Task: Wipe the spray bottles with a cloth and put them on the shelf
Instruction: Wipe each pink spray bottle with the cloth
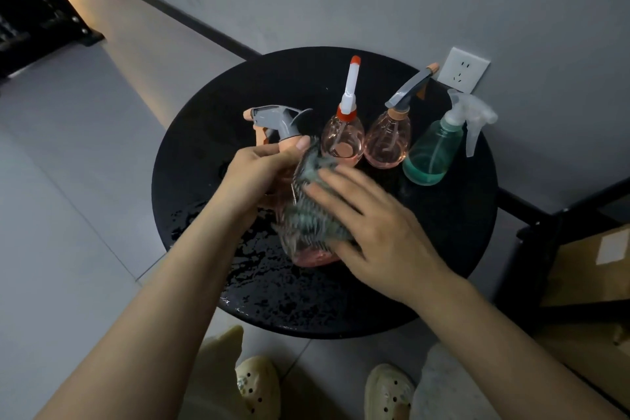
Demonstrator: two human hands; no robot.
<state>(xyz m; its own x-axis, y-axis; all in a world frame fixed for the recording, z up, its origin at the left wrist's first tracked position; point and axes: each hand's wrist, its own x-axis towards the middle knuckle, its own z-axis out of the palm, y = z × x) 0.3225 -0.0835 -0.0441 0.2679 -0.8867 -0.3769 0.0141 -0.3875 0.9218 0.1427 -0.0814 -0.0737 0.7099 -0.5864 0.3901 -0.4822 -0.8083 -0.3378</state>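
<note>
We see the left hand [262,164] reaching in from the lower left, its grip curled around the neck of a pink spray bottle [300,235] just under the grey trigger head [276,119], holding the bottle tilted above the round black desk [204,133]. To its right, the right hand [371,225] lies across the bottle's body with fingers spread nearly straight, pressing a grey-green cloth [306,211] against it; the cloth is blurred. Water drops speckle the desk's near-left part. Further right, three bottles stand upright in a row near the desk's far edge: a pink bottle with a white nozzle [342,140], a second pink bottle [388,143], and a green bottle [431,153] nearest the right rim. Bare desk lies right of the hands. A wall socket [463,70] sits just behind the row, and a dark shelf [545,242] stands beside the desk on the right.
</note>
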